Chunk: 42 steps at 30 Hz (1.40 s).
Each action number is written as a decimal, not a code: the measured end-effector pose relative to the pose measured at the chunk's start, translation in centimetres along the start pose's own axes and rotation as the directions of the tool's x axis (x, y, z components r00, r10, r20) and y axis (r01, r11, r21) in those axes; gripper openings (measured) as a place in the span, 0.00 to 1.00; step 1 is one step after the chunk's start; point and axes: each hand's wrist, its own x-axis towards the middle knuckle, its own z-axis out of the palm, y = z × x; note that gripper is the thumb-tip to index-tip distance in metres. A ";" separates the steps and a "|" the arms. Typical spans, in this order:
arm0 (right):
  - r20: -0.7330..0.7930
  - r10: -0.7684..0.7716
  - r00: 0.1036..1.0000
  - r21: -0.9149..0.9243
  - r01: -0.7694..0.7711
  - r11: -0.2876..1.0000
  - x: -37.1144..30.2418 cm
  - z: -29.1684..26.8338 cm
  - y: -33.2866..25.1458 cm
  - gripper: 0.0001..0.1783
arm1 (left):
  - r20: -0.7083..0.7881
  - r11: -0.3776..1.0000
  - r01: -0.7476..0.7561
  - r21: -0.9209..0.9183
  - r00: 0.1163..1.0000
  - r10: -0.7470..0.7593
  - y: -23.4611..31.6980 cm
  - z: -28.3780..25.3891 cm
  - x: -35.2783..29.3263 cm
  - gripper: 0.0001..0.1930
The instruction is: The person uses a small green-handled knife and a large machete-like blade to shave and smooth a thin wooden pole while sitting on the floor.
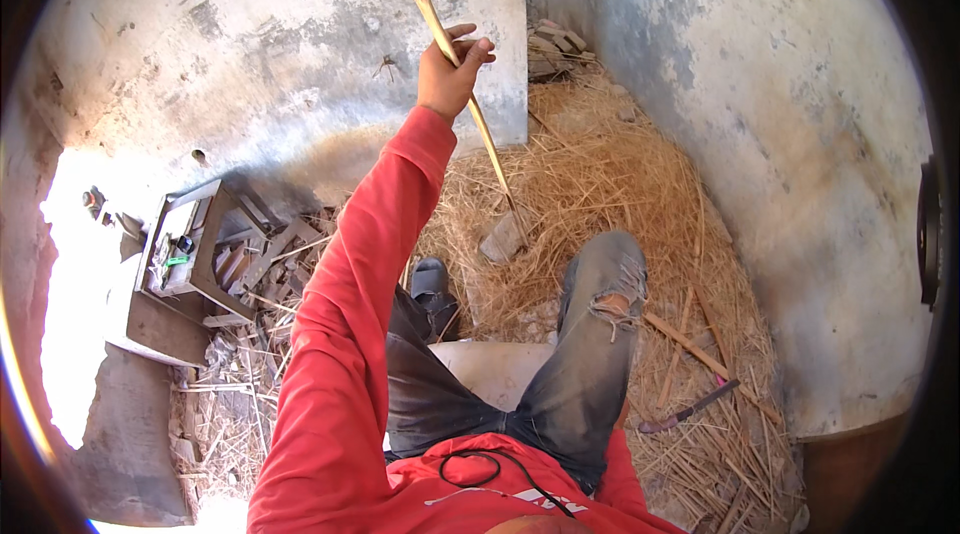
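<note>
Left hand (452, 69) is clenched mid-shaft on a long wooden pole (455, 59), judged stiff, light and rough, its foot planted in straw (600, 184).

The long stick (455, 64) in the left hand (450, 74) is pale bare wood, smooth and matt. At twelve o'clock the wall (250, 54) is rough grey cement, patchy and dull. The straw (610, 184) at two o'clock is dry, yellow and scratchy. The little stand (190, 254) at nine o'clock is old rough wood. The sleeve (350, 334) is soft red cloth. The jeans (590, 354) are faded grey cloth, torn at the knee.
</note>
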 end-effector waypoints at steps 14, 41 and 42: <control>-0.040 0.443 0.895 -0.518 -0.398 0.757 1.1 -0.7 -0.8 0.43 | -0.469 0.994 -0.066 0.089 0.877 0.100 9.7 -5.2 4.3 0.19; -0.208 0.855 0.476 0.176 -0.841 0.511 5.6 -14.1 21.1 0.38 | -0.418 0.988 -0.144 0.049 0.896 0.151 -3.1 -3.0 1.7 0.24; -0.318 0.839 0.441 0.300 -0.793 0.530 5.6 -10.9 18.2 0.36 | -0.382 0.978 -0.199 0.062 0.900 0.208 -1.4 -1.9 2.1 0.23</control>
